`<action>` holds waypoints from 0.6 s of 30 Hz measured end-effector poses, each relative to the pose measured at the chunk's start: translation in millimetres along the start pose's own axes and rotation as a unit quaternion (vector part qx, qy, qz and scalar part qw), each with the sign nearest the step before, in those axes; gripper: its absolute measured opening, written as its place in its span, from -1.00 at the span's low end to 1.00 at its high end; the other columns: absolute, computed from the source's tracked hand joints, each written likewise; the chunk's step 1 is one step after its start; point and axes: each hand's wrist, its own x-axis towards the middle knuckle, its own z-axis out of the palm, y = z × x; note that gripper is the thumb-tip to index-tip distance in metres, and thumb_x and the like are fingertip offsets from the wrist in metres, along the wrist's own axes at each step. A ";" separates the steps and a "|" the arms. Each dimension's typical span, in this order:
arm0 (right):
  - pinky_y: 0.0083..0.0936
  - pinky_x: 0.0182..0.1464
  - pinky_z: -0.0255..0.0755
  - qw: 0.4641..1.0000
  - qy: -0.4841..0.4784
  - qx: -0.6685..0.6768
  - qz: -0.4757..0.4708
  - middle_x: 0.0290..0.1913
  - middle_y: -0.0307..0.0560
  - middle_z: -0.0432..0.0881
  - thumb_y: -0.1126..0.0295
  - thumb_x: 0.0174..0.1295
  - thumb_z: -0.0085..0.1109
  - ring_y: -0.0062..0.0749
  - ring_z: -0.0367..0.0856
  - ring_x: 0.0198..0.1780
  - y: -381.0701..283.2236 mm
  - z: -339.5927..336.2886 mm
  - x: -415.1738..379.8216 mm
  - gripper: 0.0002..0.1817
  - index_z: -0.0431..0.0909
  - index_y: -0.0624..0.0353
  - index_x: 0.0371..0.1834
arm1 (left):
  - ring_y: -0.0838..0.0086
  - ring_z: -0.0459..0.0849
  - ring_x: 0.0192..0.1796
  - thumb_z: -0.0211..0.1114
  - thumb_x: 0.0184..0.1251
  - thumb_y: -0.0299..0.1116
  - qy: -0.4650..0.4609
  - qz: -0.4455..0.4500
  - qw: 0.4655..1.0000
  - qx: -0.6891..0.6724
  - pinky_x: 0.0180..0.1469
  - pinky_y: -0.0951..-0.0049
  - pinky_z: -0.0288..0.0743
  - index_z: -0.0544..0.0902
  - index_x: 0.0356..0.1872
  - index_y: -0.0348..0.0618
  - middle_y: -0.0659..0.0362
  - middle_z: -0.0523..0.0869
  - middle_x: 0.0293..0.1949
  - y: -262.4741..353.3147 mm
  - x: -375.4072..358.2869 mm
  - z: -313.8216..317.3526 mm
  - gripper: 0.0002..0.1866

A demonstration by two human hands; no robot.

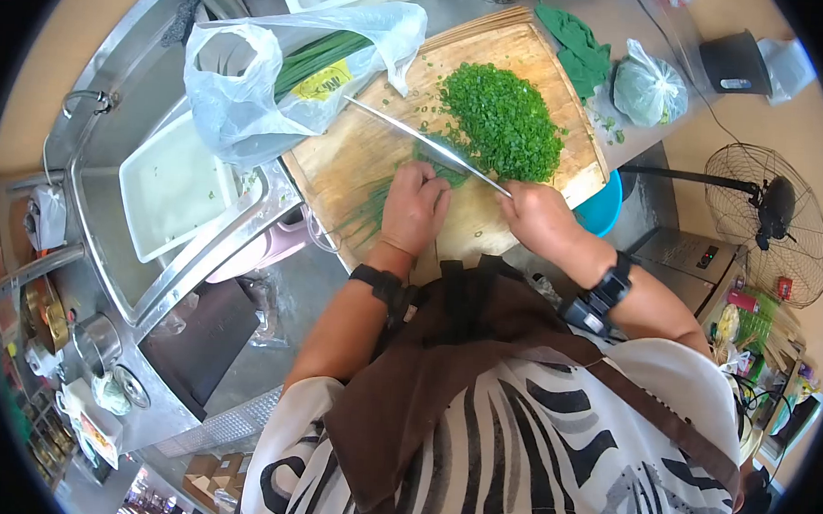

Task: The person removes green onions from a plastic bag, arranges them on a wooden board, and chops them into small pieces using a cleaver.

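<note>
My right hand (539, 217) is closed round the handle of a knife (409, 131), whose long blade slants up and left across the wooden cutting board (337, 165). Curled fingers of my left hand (416, 206) press a bunch of green onions (369, 206) against the board, close to the blade. Beyond the knife lies a large heap of chopped green onions (503, 117), with loose bits scattered round it. Long uncut green onions (324, 62) stick out of a clear plastic bag (238, 94) that overlaps the board's upper left corner.
Left of the board is a metal sink (106, 227) holding a white tray (168, 188). At the board's far right are a green cloth (576, 47) and a tied plastic bag (650, 88). A blue bucket (603, 207) sits below the right edge. A fan (772, 206) stands further right.
</note>
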 end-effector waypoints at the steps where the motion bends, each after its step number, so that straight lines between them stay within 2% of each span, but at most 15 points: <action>1: 0.03 -0.27 0.50 1.000 -0.008 0.005 0.008 -0.45 0.29 0.62 0.34 0.28 0.07 0.23 0.62 -0.36 -3.5 -7.3 -9.7 -0.80 0.54 0.27 -0.34 | 0.14 0.54 -0.16 0.39 0.00 -0.51 0.002 0.000 1.000 0.001 -0.10 0.20 0.46 0.62 -0.40 -0.19 0.07 0.54 -0.28 -0.2 -1.4 0.0 -0.87; 3: 0.01 -0.29 0.50 1.000 -0.018 0.002 0.015 -0.48 0.29 0.61 0.39 0.24 0.08 0.24 0.62 -0.37 -8.6 -26.7 -30.3 -0.83 0.53 0.30 -0.37 | 0.13 0.54 -0.17 0.39 0.00 -0.52 -0.003 -0.004 1.000 -0.003 -0.10 0.20 0.47 0.62 -0.40 -0.19 0.07 0.54 -0.29 1.5 -6.4 0.0 -0.87; 6: -0.03 -0.29 0.52 0.993 -0.096 -0.059 0.043 -0.45 0.25 0.62 0.40 0.27 0.11 0.19 0.62 -0.36 -12.8 -46.4 -48.5 -0.85 0.56 0.28 -0.32 | 0.13 0.54 -0.18 0.38 0.00 -0.51 0.002 0.013 1.000 0.016 -0.10 0.19 0.47 0.62 -0.39 -0.17 0.07 0.55 -0.30 0.8 -3.2 0.7 -0.87; 10: -0.03 -0.28 0.52 0.988 -0.124 -0.069 0.063 -0.45 0.25 0.62 0.38 0.27 0.11 0.20 0.62 -0.36 -10.4 -20.5 -27.1 -0.83 0.57 0.28 -0.31 | 0.13 0.56 -0.16 0.38 0.02 -0.49 -0.008 0.004 1.000 0.021 -0.11 0.19 0.48 0.62 -0.39 -0.16 0.08 0.56 -0.29 0.3 -5.1 -0.1 -0.87; 12: -0.01 -0.28 0.52 0.997 -0.069 -0.027 0.021 -0.45 0.27 0.63 0.39 0.23 0.06 0.20 0.63 -0.36 0.3 9.2 -1.9 -0.82 0.56 0.29 -0.39 | 0.13 0.56 -0.15 0.38 0.03 -0.48 -0.015 0.006 1.000 0.026 -0.11 0.19 0.48 0.61 -0.39 -0.16 0.09 0.56 -0.28 1.3 -5.6 -0.9 -0.88; 18: 0.00 -0.25 0.51 0.999 -0.033 0.001 0.016 -0.44 0.28 0.63 0.32 0.29 0.07 0.21 0.63 -0.34 0.3 -1.2 6.5 -0.77 0.59 0.27 -0.34 | 0.13 0.58 -0.13 0.40 0.02 -0.48 -0.016 0.008 0.999 0.029 -0.08 0.20 0.49 0.58 -0.40 -0.16 0.08 0.59 -0.25 -0.9 -3.6 -1.4 -0.84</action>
